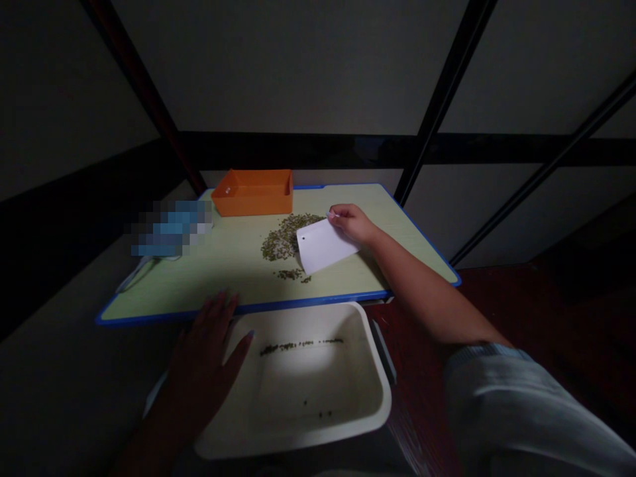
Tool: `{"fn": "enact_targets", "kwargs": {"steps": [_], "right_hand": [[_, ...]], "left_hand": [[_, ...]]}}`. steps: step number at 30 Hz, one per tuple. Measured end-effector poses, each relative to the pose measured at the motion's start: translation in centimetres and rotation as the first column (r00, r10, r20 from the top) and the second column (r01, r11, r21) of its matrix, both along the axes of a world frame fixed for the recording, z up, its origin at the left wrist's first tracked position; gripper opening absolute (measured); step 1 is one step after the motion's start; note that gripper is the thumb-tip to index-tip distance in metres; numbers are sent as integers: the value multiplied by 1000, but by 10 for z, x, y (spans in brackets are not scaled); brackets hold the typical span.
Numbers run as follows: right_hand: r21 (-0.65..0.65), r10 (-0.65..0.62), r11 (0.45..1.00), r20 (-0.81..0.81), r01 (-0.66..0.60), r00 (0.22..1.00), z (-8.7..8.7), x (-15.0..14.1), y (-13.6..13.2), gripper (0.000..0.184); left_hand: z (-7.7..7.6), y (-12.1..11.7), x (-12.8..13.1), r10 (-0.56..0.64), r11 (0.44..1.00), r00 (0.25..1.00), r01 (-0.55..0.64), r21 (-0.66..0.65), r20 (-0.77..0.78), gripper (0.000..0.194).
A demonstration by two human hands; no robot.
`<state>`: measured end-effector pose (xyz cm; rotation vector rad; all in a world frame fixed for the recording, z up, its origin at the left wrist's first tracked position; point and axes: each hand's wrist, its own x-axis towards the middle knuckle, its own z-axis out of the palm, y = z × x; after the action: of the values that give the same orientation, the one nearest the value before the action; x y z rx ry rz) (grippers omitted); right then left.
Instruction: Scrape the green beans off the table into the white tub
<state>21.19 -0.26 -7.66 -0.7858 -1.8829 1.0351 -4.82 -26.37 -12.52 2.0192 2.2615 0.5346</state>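
Observation:
My right hand pinches the upper edge of a white flexible scraper sheet, which has a small hole in one corner. The sheet tilts over the tabletop, its left edge against a pile of small greenish-brown grains; part of the pile may be hidden behind it. A smaller patch of grains lies nearer the table's front edge. My left hand, fingers spread, rests at the left rim of a white plastic basin below that edge. A thin line of grains and a few loose ones lie inside the basin.
An orange open box stands at the back left of the pale yellow table with blue edging. A blurred-out blue item lies at the left with a white cord or strip by it. Panelled walls close in behind the table.

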Motion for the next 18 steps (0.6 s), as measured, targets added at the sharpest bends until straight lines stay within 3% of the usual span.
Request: {"fn": "enact_targets", "kwargs": {"steps": [6, 18], "right_hand": [[11, 22, 1000, 91, -23, 996, 6, 3, -5, 42], [-2, 24, 1000, 12, -24, 1000, 4, 6, 2, 37]], "left_hand": [[1, -1, -2, -17, 1000, 1000, 17, -1, 13, 70], [5, 1, -1, -3, 1000, 999, 4, -22, 42, 72]]}}
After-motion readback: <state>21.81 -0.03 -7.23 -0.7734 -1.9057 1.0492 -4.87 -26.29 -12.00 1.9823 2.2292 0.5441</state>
